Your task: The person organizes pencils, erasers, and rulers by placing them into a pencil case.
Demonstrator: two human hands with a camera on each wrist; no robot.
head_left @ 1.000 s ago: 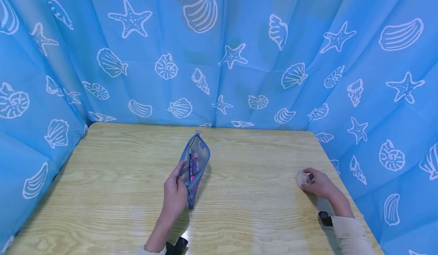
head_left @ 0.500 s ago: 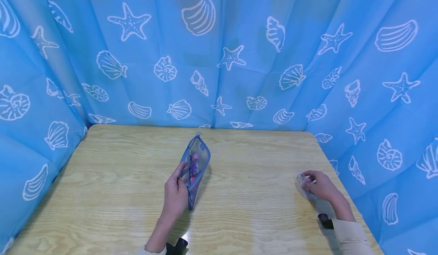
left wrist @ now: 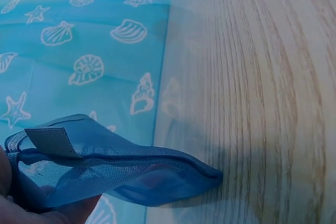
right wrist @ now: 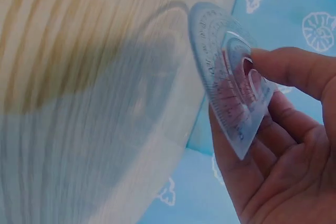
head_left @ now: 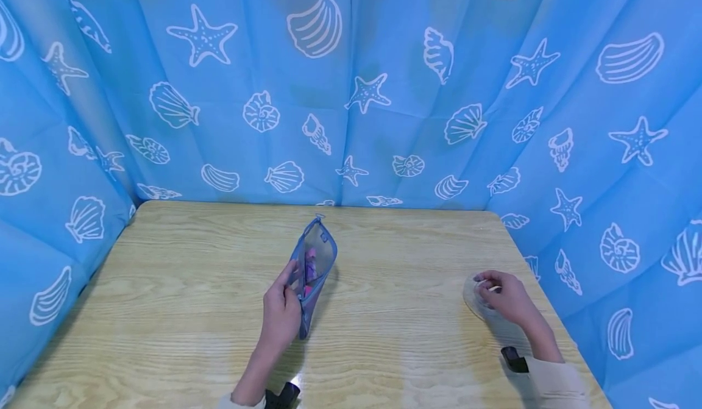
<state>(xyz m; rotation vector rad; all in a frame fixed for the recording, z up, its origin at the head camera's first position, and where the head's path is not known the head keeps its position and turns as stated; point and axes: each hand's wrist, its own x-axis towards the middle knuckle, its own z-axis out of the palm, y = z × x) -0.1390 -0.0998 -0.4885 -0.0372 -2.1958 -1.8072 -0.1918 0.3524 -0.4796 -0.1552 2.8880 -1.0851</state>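
Observation:
A clear plastic protractor (right wrist: 215, 61) is pinched between the thumb and fingers of my right hand (head_left: 507, 296), over the right side of the table. In the right wrist view its degree marks show, and its shadow falls on the wood. My left hand (head_left: 281, 311) grips a blue mesh pencil case (head_left: 327, 256) at its near left side. The case gapes at the top, with purple and pink items (head_left: 311, 266) inside whose kind I cannot make out. Its zip edge and a fabric tab (left wrist: 52, 142) show in the left wrist view.
A light wood-grain table (head_left: 192, 275) lies under both hands. Blue curtains (head_left: 351, 80) with white shells and starfish hang along its back and sides. A black wrist strap piece (head_left: 514, 360) sits by the right sleeve, and another (head_left: 282, 395) by the left wrist.
My right hand has turned the protractor, lifted it slightly and shifted a little to the left. The left hand and the pencil case stay almost in place.

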